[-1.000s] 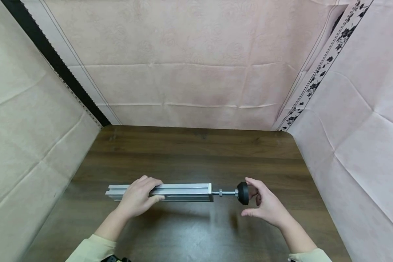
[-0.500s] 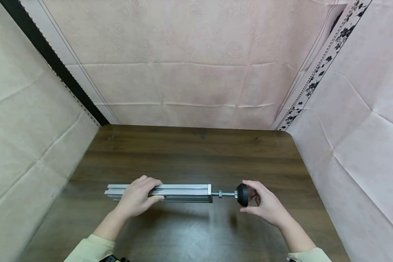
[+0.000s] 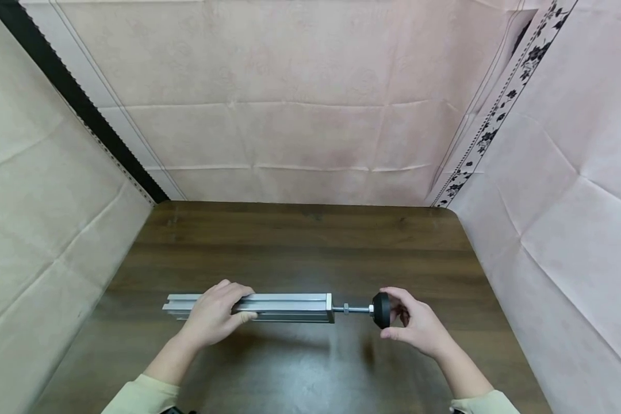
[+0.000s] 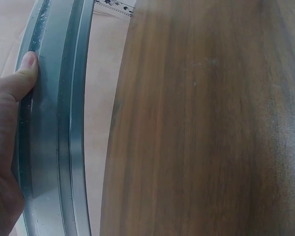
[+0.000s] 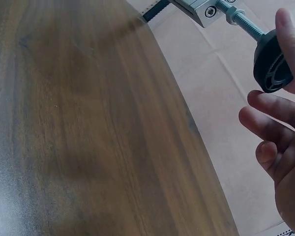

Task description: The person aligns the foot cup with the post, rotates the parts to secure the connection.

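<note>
A silver aluminium extrusion profile [image 3: 292, 303] is held level above the table. My left hand [image 3: 212, 316] grips it left of its middle, with the thumb on its near side. In the left wrist view, the thumb presses along a groove of the profile [image 4: 46, 123]. From the profile's right end cap a threaded rod [image 3: 359, 309] with a hex nut [image 3: 346, 309] sticks out. A black round levelling foot [image 3: 380, 310] sits at the rod's end. My right hand [image 3: 419, 328] pinches the foot's rim between thumb and index finger. In the right wrist view, the other fingers curl below the foot [image 5: 270, 64].
A brown wood-grain table [image 3: 290, 247] lies beneath both hands. Pale cloth [image 3: 300, 132] hangs behind it and at both sides. A black strip [image 3: 83, 103] runs down the left corner, and a floral border [image 3: 489, 135] down the right one.
The right thumb and index finger have closed from a gap around the levelling foot onto its rim. The left hand keeps its grip on the profile, which stays nearly where it was.
</note>
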Tool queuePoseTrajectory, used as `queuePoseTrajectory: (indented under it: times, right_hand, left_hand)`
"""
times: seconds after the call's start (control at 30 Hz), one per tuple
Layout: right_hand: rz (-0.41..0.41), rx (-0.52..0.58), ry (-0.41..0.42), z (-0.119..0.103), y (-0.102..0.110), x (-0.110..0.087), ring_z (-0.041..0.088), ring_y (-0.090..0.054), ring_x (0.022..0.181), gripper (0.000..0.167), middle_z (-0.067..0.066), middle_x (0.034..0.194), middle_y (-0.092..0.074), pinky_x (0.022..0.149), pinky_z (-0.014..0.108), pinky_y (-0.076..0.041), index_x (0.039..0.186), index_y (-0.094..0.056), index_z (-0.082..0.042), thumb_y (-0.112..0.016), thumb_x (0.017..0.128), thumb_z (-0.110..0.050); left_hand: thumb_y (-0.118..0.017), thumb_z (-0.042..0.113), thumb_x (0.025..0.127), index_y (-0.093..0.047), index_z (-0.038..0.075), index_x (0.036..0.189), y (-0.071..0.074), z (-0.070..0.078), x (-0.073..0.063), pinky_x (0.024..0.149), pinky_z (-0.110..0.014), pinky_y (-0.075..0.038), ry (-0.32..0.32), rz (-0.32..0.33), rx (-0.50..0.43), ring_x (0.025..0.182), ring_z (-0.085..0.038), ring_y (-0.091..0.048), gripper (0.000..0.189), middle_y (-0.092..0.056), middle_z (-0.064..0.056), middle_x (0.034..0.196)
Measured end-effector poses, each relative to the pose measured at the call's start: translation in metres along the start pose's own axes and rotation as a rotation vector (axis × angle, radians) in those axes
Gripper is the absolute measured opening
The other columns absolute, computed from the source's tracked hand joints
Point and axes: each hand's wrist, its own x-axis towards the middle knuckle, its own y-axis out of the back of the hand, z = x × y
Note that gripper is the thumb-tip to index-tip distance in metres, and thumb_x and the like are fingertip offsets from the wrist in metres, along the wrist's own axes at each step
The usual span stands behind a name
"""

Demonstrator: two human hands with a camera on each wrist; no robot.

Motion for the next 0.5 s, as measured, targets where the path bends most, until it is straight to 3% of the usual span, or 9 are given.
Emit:
queuePoseTrajectory:
  times: [0.2, 0.5]
  right_hand:
    - [0.013, 0.020, 0.039, 0.0066, -0.0009, 0.0009, 0.010, -0.055, 0.069, 0.068, -0.005, 0.086, -0.060, 0.054, 0.022, -0.042, 0.123, -0.051, -0.014, -0.074, 0.069, -0.050]
    - [0.010, 0.061, 0.026, 0.0023, -0.0026, 0.0028, 0.003, -0.054, 0.067, 0.060, -0.003, 0.077, -0.062, 0.056, 0.024, -0.045, 0.106, -0.058, -0.006, -0.058, 0.079, -0.060]
  left_hand:
    - [-0.078, 0.037, 0.071, -0.065, 0.014, 0.098, -0.0010, 0.0000, 0.0005, 0.071, -0.031, -0.045, -0.002, 0.004, -0.006, 0.080, -0.010, -0.053, 0.038, -0.065, 0.006, 0.093]
    - [-0.078, 0.037, 0.071, -0.065, 0.014, 0.098, -0.0023, 0.0005, 0.0012, 0.072, -0.031, -0.045, -0.017, 0.013, -0.002, 0.080, -0.010, -0.053, 0.038, -0.065, 0.006, 0.092]
